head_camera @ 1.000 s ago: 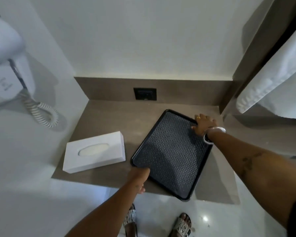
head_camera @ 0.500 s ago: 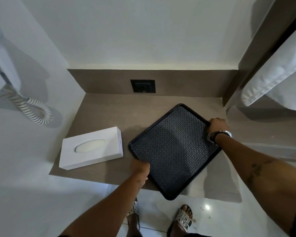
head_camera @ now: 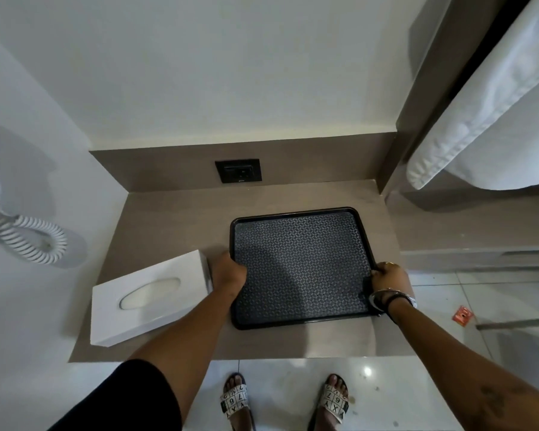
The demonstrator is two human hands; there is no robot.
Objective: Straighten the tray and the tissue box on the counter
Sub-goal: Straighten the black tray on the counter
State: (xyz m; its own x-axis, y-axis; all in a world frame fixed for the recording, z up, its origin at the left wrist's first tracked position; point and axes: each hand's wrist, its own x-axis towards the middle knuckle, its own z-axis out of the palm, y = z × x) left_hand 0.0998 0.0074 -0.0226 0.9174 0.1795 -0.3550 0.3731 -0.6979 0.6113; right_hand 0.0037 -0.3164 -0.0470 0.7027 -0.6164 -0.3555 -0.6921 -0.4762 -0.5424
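Since the earlier frames the black tray (head_camera: 299,269) has turned from a diagonal position to lie square with the front edge of the table (head_camera: 168,219), and both hands have slid along its rim to the side edges.

At 9 o'clock a white coiled cord (head_camera: 35,241) hangs on the left wall. At about 8 o'clock of the table lies the white tissue box (head_camera: 151,297), with its oval opening upward; it lies askew, its long side not parallel with the table edge. Its right end is just beside the left hand (head_camera: 229,273), and I cannot tell if they touch. The left hand is closed on the left rim of the tray, the thumb on the patterned inside and the fingers hidden under the rim. The tray lies flat on the right half of the table, around 3 o'clock from the box, its far rim near the back wall but apart from it. At 12 o'clock, on the low backsplash, sits a dark wall socket (head_camera: 238,171). The right hand (head_camera: 389,278), with bracelets on the wrist, is curled around the right rim of the tray near its near corner. At 2 o'clock a white towel (head_camera: 492,119) hangs down. On the tiled floor (head_camera: 287,396) at 6 o'clock stand two feet in patterned sandals (head_camera: 335,399).
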